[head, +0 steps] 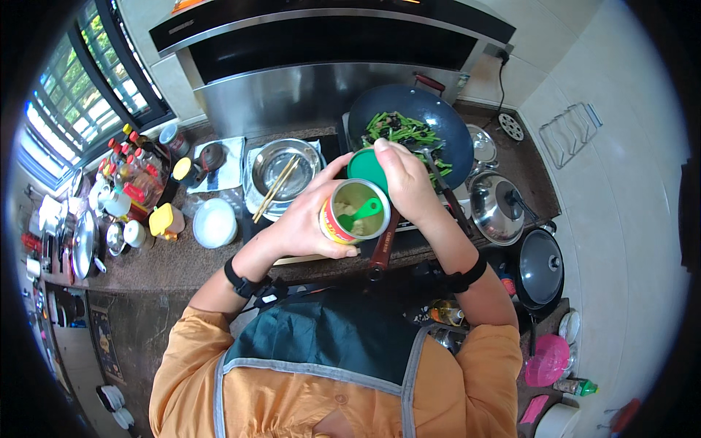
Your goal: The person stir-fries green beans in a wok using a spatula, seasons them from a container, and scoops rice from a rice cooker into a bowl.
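My left hand (306,219) grips a yellow and red seasoning canister (333,227), tilted so that its open mouth faces me. Inside lie a pale powder (358,227) and a small green plastic scoop (361,213). A round green plastic lid (366,164) is held by my right hand (402,178) just beyond the canister's rim. Past both hands sits a dark wok (460,142) with cut green vegetable stems (405,128) and dark pieces in it. A metal spatula (438,169) rests in the wok, its handle towards me.
Left of the wok, chopsticks (276,189) lie across a steel bowl (263,164). A white bowl (214,223), a yellow-lidded container (166,220) and several sauce bottles (137,169) stand further left. A steel pot lid (495,211) and a lidded black pan (539,268) are on the right.
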A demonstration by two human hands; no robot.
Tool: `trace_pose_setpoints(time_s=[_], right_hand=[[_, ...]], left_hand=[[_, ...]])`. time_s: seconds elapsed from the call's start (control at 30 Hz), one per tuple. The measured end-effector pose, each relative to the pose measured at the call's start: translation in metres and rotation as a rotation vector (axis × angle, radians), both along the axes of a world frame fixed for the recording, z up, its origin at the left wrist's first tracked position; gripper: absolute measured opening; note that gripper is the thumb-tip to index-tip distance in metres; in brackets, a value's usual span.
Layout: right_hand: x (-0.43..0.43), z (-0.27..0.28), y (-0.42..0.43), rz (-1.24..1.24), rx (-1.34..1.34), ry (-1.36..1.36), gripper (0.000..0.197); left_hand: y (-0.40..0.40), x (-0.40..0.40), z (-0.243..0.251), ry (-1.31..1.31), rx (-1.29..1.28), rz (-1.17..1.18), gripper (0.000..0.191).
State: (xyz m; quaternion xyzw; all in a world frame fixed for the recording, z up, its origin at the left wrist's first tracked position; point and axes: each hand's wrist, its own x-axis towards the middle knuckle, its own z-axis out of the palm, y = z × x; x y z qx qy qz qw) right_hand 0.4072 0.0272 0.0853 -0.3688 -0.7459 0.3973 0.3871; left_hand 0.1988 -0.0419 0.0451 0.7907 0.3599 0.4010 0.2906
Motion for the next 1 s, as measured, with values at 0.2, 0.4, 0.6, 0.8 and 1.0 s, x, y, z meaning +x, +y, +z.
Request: trace_pose_setpoints(time_s=[0.2,0.4,0.6,0.8,1.0], right_hand=[[0.005,0.009,-0.009,-0.145,0.471,-0.122,0.023],[0.026,0.005,-0.008,0.065,0.440,-0.618,0.014],[0.030,-0.011,0.007,-0.056,0.300,-0.533,0.012],[0.044,-0.022,0.036,0.135,-0.186,-0.245,0.013],[0.076,-0.022,0.067,0.057,-0.537,0.075,0.013]], left_hand=[[0.009,-0.008,-0.010,0.086,-0.017,0.076,0.092],[0.017,0.012,0.008,0.225,0.072,0.196,0.082],[0.039,0.026,-0.005,0.337,0.114,0.238,0.084],[0.070,0.034,-0.010,0.336,0.228,0.238,0.082],[0.092,0.031,-0.019,0.257,0.137,0.254,0.081]])
